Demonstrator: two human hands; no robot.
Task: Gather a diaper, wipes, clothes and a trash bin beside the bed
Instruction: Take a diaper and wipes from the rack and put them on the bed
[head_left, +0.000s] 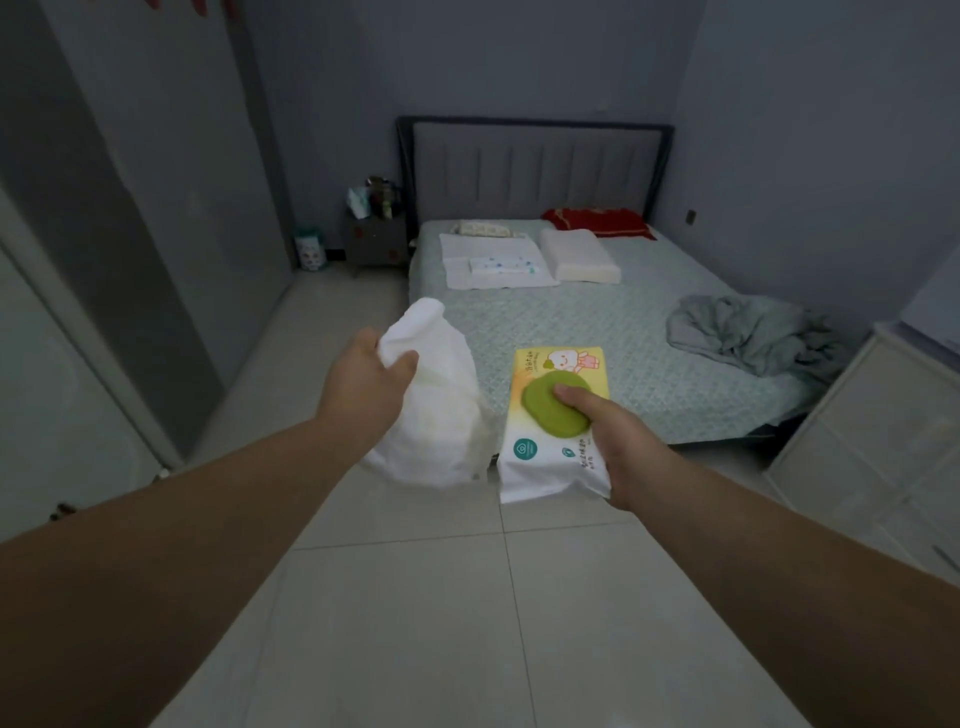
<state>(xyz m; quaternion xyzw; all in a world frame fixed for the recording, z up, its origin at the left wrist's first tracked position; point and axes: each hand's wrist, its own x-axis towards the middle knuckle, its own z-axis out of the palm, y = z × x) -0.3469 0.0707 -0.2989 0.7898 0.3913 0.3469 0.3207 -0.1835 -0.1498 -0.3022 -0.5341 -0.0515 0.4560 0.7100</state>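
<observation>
A diaper (431, 410) was clutched by the left hand (363, 384) and a wipes pack (553, 431) by the right hand (613, 441), both held short of the bed (597, 332) ahead.

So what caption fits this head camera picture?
Walking toward the bed, left hand holding a diaper, right hand holding wipes.

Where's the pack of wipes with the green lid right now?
In the head view, the yellow-and-white wipes pack with the round green lid is held in the right hand, centre frame, just right of the white diaper, short of the bed's foot.
</observation>
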